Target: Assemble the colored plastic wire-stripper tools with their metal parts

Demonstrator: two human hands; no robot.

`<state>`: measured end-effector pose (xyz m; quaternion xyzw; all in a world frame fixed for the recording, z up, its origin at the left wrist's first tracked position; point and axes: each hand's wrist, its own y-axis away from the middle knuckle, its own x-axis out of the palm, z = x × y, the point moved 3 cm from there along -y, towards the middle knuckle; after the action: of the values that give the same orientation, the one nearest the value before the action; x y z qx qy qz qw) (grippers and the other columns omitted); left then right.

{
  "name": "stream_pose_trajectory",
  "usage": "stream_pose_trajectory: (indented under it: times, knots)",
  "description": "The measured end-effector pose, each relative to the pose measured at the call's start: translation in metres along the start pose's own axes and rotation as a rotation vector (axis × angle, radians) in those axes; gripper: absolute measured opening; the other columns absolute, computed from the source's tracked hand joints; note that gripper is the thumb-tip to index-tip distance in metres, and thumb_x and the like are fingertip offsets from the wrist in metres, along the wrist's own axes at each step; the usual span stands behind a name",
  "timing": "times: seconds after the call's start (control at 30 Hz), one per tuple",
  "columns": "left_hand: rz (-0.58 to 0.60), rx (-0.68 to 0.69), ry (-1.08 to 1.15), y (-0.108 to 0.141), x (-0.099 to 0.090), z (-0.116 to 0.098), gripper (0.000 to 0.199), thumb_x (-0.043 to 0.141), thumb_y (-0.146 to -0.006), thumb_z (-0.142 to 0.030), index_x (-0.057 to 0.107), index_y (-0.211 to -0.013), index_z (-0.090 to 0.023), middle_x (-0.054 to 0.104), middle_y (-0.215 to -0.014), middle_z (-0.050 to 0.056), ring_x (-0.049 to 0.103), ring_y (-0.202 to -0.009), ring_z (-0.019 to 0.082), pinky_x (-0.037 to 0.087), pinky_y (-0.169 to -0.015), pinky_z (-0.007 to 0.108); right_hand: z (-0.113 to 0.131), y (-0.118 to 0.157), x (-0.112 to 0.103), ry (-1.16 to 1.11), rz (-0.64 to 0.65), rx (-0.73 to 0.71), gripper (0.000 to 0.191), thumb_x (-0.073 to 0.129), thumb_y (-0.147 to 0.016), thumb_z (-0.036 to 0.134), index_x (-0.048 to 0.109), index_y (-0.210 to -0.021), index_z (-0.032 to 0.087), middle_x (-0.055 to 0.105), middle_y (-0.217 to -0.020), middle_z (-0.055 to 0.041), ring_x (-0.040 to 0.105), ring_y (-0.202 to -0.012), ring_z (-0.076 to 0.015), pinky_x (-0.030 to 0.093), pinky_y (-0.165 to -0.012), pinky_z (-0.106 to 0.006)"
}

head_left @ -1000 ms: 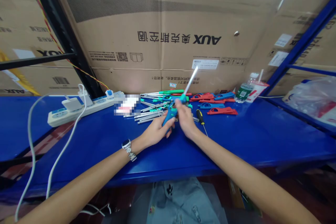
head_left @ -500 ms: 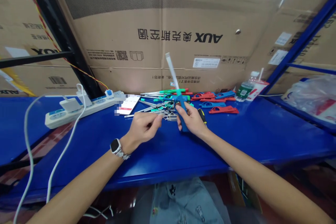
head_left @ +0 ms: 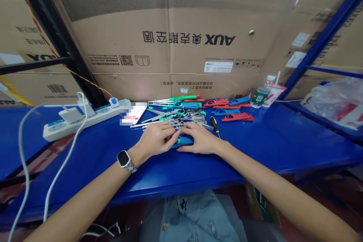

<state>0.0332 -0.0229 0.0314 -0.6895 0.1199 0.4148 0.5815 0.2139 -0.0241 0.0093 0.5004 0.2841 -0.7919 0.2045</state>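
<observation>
A blue long-nosed lighter point(head_left: 185, 142) with a green part on it lies sideways, low over the table. My right hand point(head_left: 200, 138) is closed around its handle from the right. At the lighter's left end my left hand point(head_left: 157, 138), with a watch point(head_left: 124, 158) on the wrist, has thumb and fingers closed on it. The lighter's metal tube is hidden behind the left fingers. Just beyond both hands lies a pile of metal tubes point(head_left: 161, 114), thin wires and clear small parts. A finished-looking blue lighter point(head_left: 187, 105) rests on that pile.
Red handle shells point(head_left: 237, 117) and blue handle shells point(head_left: 228, 112) lie right of the pile, near a yellow-black screwdriver point(head_left: 214, 124). A bottle point(head_left: 259, 97) and cup point(head_left: 274, 96) stand back right. At left are a phone point(head_left: 135, 112) and a power strip point(head_left: 53, 131) with cables.
The lighter has gone from upright to lying sideways and lower. My right hand has turned and come down with it. My left hand has moved in from beside it onto its left end.
</observation>
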Motion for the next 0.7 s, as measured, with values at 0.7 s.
stream_pose_trajectory:
  times: [0.7]
  knots:
    - [0.443, -0.294, 0.211, -0.007, 0.054, 0.009, 0.035, 0.059, -0.100, -0.047, 0.062, -0.121, -0.019, 0.063, -0.116, 0.010, 0.065, -0.105, 0.026, 0.055, -0.091, 0.041, -0.093, 0.057, -0.039, 0.005, -0.177, 0.794, 0.027, 0.068, -0.088, 0.045, 0.067, -0.095, 0.019, 0.075, -0.080, -0.0075, 0.071, -0.075, -0.0222, 0.045, -0.063, -0.029]
